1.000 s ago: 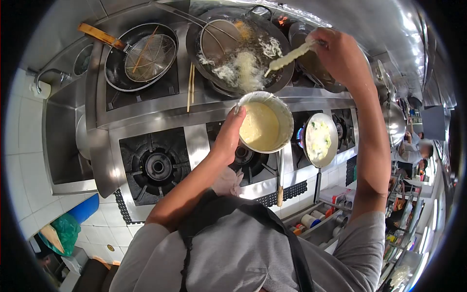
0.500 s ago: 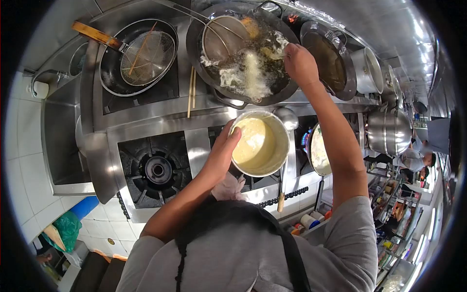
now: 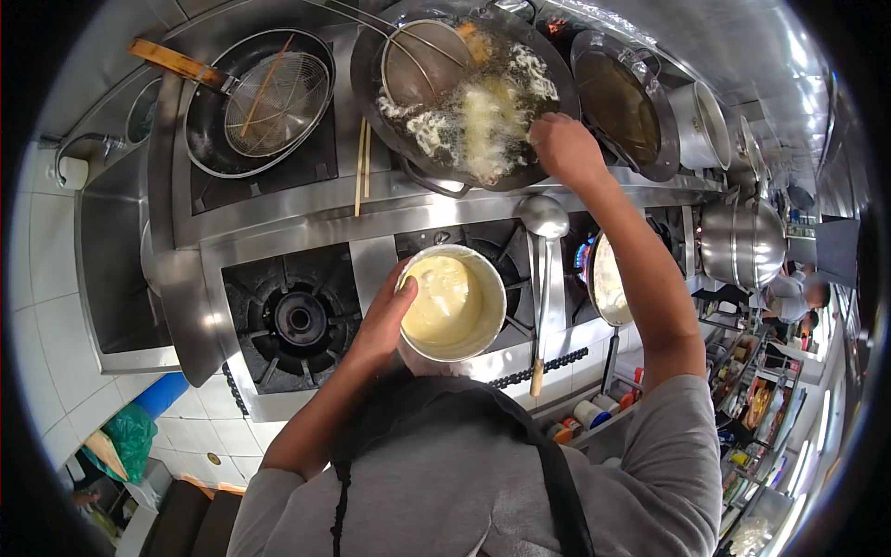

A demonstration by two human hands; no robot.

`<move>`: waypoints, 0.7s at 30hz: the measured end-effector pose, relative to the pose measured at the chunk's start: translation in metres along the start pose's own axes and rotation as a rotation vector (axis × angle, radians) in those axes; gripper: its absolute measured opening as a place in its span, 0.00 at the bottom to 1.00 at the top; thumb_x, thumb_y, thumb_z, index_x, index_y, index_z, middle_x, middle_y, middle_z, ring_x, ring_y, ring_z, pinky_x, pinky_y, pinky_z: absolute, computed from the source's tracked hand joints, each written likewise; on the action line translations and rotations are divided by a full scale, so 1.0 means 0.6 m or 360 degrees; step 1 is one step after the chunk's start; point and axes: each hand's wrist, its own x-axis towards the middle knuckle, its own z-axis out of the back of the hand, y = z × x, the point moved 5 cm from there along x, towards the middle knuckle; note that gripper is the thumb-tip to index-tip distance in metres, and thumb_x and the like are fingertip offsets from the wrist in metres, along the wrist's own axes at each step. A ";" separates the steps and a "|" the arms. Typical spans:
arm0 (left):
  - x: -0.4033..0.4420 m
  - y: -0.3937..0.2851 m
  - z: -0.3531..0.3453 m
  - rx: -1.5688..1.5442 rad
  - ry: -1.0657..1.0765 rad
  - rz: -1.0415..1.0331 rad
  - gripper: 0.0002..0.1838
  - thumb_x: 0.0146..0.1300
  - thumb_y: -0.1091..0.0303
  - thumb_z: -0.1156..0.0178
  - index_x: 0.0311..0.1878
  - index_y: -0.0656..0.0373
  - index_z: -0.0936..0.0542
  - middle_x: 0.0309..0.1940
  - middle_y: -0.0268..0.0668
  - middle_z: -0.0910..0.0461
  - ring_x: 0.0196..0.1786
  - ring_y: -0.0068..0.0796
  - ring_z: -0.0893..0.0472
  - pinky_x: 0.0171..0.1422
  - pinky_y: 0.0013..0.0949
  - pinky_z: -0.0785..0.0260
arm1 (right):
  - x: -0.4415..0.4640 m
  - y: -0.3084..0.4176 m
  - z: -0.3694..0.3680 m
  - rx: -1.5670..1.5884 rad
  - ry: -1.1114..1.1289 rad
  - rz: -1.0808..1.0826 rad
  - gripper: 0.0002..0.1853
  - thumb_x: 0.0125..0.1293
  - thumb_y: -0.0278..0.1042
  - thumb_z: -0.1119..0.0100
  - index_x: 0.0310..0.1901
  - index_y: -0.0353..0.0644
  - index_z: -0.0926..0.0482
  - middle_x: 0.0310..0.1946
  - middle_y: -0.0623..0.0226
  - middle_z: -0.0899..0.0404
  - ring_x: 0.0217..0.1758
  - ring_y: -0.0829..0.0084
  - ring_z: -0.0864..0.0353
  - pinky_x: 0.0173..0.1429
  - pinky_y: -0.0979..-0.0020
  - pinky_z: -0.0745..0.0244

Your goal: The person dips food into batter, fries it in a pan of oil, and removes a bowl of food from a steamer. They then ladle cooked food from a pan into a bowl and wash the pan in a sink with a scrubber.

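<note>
My left hand [image 3: 376, 325] grips the rim of a pot of pale yellow batter [image 3: 445, 306], its thumb over the edge. The pot is above the front of the stove. My right hand [image 3: 568, 148] is over the right edge of a large wok [image 3: 371, 121], its fingers curled together; whatever they hold, if anything, is hidden. Pale battered food [image 3: 487, 125] bubbles in the wok's oil. A round fine-mesh strainer [image 3: 422, 65] rests inside the wok at its left.
Left of the wok is a black pan [image 3: 200, 153] holding a wire skimmer [image 3: 278, 107]. Chopsticks [image 3: 362, 172] and a ladle [image 3: 543, 218] lie on the stove. A small pan [image 3: 610, 278] stands beside a lit burner [image 3: 582, 260]. Another oil-filled wok [image 3: 617, 102] is at right.
My left hand has brought the batter pot down and left, toward my body. My right hand has lowered slightly; the whitish piece seen at its fingertips no longer shows. Foam has spread in the oil.
</note>
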 end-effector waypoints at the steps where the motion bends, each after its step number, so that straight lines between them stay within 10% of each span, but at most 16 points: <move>1: -0.004 0.001 0.005 0.0008 -0.0035 0.0026 0.36 0.82 0.47 0.48 0.79 0.65 0.38 0.73 0.46 0.29 0.75 0.33 0.31 0.80 0.36 0.42 | -0.005 0.002 -0.002 -0.0022 0.0070 0.0041 0.04 0.59 0.28 0.40 0.33 0.39 0.20 0.38 0.53 0.18 0.48 0.46 0.18 0.54 0.49 0.22; 21: -0.038 -0.007 0.004 -0.0067 0.0081 -0.0129 0.38 0.82 0.47 0.48 0.82 0.66 0.43 0.75 0.48 0.32 0.77 0.34 0.33 0.81 0.37 0.43 | -0.060 0.039 0.013 -0.0062 0.0317 0.0089 0.07 0.53 0.26 0.39 0.31 0.38 0.13 0.36 0.51 0.14 0.49 0.49 0.14 0.56 0.52 0.18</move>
